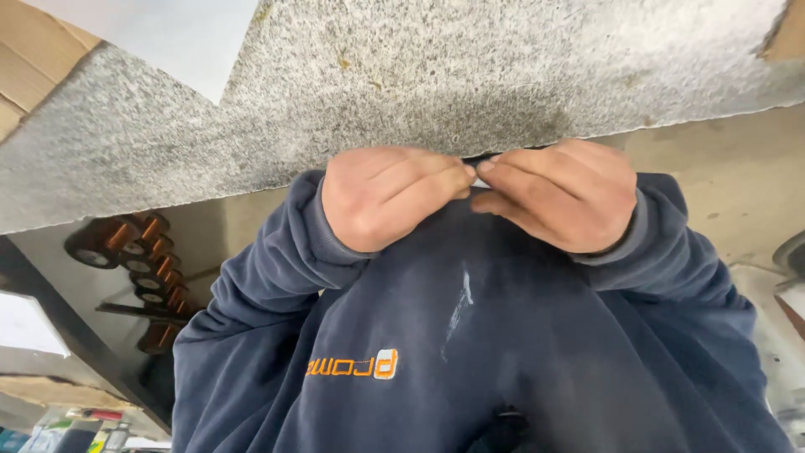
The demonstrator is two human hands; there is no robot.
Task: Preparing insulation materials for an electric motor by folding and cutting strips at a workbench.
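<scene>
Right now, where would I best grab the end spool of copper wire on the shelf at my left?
Probably take the end spool by its dark round flange, reaching in from the free outer end. It lies on its side, and the neighbouring spools crowd its other end, leaving little room around the copper winding.

A speckled grey granite slab [470, 75] overhangs a dusty pale floor [738, 184].

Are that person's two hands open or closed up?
Closed: left hand and right hand have fingers curled, fingertips meeting at the speckled grey stone counter's edge, pinching something small; what, cannot tell.
</scene>
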